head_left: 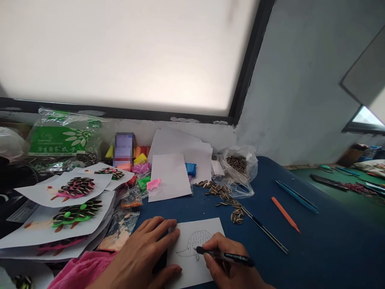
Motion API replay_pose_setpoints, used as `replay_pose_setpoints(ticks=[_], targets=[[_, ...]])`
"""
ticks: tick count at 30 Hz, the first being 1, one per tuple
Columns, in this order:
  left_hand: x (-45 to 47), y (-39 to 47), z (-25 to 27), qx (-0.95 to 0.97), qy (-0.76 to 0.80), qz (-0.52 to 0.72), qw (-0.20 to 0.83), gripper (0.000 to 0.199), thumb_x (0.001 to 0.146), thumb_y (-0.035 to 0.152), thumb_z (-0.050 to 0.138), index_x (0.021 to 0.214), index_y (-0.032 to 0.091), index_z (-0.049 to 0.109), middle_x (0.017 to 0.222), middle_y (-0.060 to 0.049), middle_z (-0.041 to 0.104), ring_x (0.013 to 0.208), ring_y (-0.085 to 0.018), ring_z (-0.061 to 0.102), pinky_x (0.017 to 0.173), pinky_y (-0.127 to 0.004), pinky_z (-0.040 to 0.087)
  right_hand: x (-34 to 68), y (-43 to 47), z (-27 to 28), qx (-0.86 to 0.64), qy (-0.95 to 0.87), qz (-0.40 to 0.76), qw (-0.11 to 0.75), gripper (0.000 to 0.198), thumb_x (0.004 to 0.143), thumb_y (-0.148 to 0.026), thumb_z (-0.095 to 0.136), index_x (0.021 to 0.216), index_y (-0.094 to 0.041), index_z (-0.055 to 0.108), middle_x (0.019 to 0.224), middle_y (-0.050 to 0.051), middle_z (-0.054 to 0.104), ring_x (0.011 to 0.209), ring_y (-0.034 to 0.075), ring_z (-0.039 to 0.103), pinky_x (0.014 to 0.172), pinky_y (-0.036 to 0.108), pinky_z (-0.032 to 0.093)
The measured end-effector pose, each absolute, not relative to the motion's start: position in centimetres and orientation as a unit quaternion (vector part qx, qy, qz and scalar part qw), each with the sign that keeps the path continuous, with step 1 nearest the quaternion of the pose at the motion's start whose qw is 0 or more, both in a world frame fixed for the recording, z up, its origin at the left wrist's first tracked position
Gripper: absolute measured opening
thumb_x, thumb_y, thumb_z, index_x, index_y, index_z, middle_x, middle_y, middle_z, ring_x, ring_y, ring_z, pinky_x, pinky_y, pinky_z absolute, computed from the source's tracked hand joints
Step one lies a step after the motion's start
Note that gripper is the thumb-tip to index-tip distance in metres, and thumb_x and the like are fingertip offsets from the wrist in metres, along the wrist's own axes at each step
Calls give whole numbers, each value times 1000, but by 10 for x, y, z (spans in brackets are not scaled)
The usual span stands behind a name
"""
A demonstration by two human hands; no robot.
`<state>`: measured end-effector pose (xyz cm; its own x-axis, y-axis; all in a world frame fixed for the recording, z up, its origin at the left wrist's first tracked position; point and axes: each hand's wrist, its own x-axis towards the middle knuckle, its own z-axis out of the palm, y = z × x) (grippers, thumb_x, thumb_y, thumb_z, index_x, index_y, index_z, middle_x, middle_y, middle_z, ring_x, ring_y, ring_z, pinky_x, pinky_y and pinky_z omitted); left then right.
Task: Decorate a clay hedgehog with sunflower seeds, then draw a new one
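My right hand grips a black pen, its tip on a white sheet of paper. Drawn in thin lines on that sheet is a hedgehog with a pointed snout at the left and short strokes over its back. Part of the drawing is hidden behind my right hand. My left hand lies flat along the sheet's left edge, fingers spread and holding nothing.
Left stands a stack of papers bearing seed-and-clay hedgehogs. Sunflower seeds spill from a plastic bag. A metal rod, an orange tool and blue tweezers lie right. Coloured clay packets sit behind.
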<state>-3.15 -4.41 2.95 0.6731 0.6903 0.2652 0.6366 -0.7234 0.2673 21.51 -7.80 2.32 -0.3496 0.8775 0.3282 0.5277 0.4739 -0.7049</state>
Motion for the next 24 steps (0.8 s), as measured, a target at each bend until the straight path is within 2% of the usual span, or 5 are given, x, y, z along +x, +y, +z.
replay_pose_setpoints(ticks=[10,17,24], targets=[[-29,-45,31,910,368,173,85,34,85,36,65,116,26,62,130,-8,62,109,-32,57,88,-44,50,215,-75,26,-447,-788,263,330,9,91,-22,48,87,-19,55,62,-3,52,47,11,44,46,22,36],[-26,-46,43,908,374,155,104,32,85,36,66,114,22,65,128,-10,64,108,-34,58,87,-49,51,213,-74,26,-430,-788,260,357,7,87,-21,48,84,-19,54,59,-3,51,44,10,42,43,21,34],[-28,-45,37,908,369,171,98,33,85,36,66,115,24,64,128,-9,63,107,-33,58,87,-46,51,213,-74,21,-405,-797,241,379,8,86,-20,49,87,-18,56,61,-2,55,44,10,43,44,21,35]])
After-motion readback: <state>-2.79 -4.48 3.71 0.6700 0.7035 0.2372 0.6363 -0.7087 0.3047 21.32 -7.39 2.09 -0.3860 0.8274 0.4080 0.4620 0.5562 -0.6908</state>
